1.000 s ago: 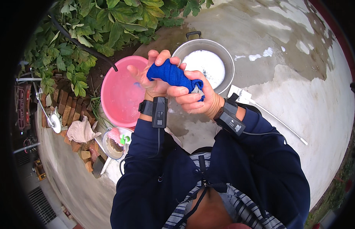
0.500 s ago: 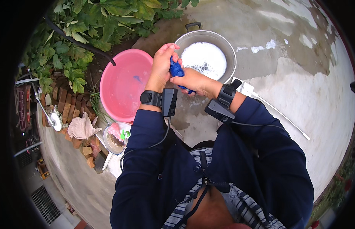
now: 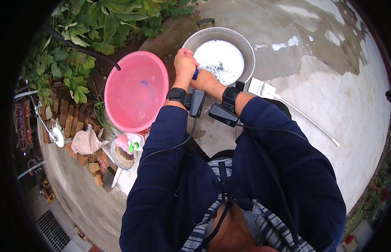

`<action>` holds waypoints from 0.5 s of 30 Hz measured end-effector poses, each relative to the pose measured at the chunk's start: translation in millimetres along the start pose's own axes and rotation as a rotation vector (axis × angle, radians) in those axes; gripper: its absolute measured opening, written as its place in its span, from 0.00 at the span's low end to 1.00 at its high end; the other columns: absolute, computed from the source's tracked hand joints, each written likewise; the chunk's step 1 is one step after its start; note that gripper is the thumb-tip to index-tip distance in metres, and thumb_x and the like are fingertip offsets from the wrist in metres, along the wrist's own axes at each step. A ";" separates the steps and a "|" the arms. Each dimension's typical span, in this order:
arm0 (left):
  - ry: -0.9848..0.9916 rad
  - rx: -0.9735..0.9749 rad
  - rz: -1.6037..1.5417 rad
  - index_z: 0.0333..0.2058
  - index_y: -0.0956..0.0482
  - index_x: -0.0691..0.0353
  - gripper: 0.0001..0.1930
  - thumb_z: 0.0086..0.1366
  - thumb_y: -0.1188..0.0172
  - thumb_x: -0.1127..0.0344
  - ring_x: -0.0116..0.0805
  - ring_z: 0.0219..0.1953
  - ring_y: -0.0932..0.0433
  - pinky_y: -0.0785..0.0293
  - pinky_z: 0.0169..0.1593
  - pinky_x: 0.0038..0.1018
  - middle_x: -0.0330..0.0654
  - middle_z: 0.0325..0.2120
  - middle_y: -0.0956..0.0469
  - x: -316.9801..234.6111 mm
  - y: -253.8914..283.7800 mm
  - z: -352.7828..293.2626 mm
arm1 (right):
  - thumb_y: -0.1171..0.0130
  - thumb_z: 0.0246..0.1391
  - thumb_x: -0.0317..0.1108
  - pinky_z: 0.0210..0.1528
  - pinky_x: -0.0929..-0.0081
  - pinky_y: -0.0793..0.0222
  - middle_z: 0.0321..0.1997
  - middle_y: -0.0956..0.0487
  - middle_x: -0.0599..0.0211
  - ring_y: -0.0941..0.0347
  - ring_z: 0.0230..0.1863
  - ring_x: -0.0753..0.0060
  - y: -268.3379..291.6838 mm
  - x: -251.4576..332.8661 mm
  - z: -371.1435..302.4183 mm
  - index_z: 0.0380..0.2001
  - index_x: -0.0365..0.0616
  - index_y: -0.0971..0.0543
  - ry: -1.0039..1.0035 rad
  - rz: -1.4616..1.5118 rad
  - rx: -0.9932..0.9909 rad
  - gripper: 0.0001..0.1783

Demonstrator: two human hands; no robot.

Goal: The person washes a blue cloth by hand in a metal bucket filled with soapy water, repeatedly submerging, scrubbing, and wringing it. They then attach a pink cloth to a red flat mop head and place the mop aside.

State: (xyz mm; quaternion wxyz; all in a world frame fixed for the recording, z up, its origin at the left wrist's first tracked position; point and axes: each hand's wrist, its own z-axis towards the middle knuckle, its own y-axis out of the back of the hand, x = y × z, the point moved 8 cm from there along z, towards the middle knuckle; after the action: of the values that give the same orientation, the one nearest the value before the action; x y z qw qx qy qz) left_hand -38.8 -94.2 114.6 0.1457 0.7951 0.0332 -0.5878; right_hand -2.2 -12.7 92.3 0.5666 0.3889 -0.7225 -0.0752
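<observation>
My left hand (image 3: 185, 66) and my right hand (image 3: 206, 81) are closed together on a wet blue cloth (image 3: 196, 73). Only a small strip of it shows between them; the fingers hide the rest. Both hands are over the near left rim of a metal pot (image 3: 248, 52), which holds water covered with white suds (image 3: 220, 59). Just left of my left wrist stands a pink basin (image 3: 119, 103) with shallow water and a small blue patch at its bottom. Each of my wrists wears a black strapped device with a cable.
Leafy plants (image 3: 115, 21) and a black hose (image 3: 84, 47) border the basin. Lower left are stacked bricks (image 3: 69, 119), a beige rag (image 3: 87, 140) and a bowl (image 3: 119, 157) beside a green-topped bottle (image 3: 134, 146). A white object with a long rod (image 3: 309, 119) lies on the concrete at right.
My hands have turned and drawn closer together around the blue cloth, so less of it shows. The pot and basin appear slightly shifted up and left in the view.
</observation>
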 end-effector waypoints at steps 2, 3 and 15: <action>-0.026 -0.024 0.007 0.31 0.32 0.63 0.08 0.66 0.57 0.66 0.28 0.15 0.31 0.32 0.19 0.27 0.38 0.14 0.32 0.2 1.5 -0.1 | 0.45 0.43 0.47 0.42 0.62 0.30 0.33 0.22 0.48 0.25 0.37 0.46 -0.8 -1.9 1.4 0.37 0.37 0.26 0.011 -0.026 -0.019 0.24; -0.036 -0.029 -0.010 0.30 0.32 0.63 0.08 0.66 0.56 0.67 0.28 0.15 0.30 0.31 0.19 0.27 0.38 0.14 0.32 -0.5 1.8 0.0 | 0.45 0.43 0.46 0.42 0.62 0.29 0.32 0.22 0.48 0.25 0.37 0.47 -0.2 -2.7 1.5 0.37 0.37 0.26 0.024 -0.025 -0.041 0.24; 0.218 -0.032 -0.614 0.32 0.28 0.64 0.19 0.66 0.54 0.52 0.33 0.30 0.26 0.28 0.40 0.30 0.41 0.22 0.27 10.3 34.9 -19.0 | 0.41 0.43 0.42 0.32 0.61 0.27 0.31 0.22 0.49 0.23 0.31 0.50 32.5 61.7 -47.3 0.56 0.48 0.42 0.224 -0.533 -0.060 0.36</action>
State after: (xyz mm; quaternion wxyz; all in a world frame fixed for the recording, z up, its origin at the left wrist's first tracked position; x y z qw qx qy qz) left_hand -10.2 -123.7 116.7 -0.0303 0.8037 0.2959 -0.5153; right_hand 20.3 -14.6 173.4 0.6144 0.5538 -0.5254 -0.1995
